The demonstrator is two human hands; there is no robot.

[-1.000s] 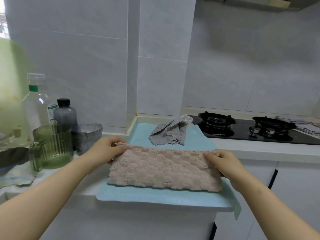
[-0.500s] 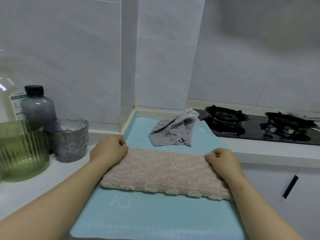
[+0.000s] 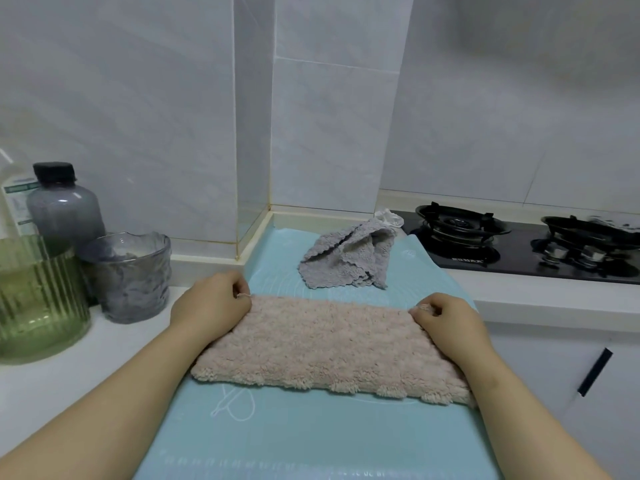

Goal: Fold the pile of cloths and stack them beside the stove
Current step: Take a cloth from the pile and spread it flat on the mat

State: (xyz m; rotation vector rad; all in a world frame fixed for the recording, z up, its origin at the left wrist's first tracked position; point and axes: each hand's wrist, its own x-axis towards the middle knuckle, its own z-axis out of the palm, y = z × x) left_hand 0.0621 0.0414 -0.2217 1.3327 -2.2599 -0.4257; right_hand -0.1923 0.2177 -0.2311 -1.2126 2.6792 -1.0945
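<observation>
Head view: illegible lettering on stove

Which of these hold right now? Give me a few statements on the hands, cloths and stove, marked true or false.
1. The left hand and right hand each pinch a far corner of the pink cloth. True.
2. The grey cloth is neatly folded. False: the grey cloth lies crumpled on the blue mat.
3. The pink cloth lies on the stove. False: it lies flat on the blue mat.
4. A green ribbed glass stands left of the mat. True.
</observation>
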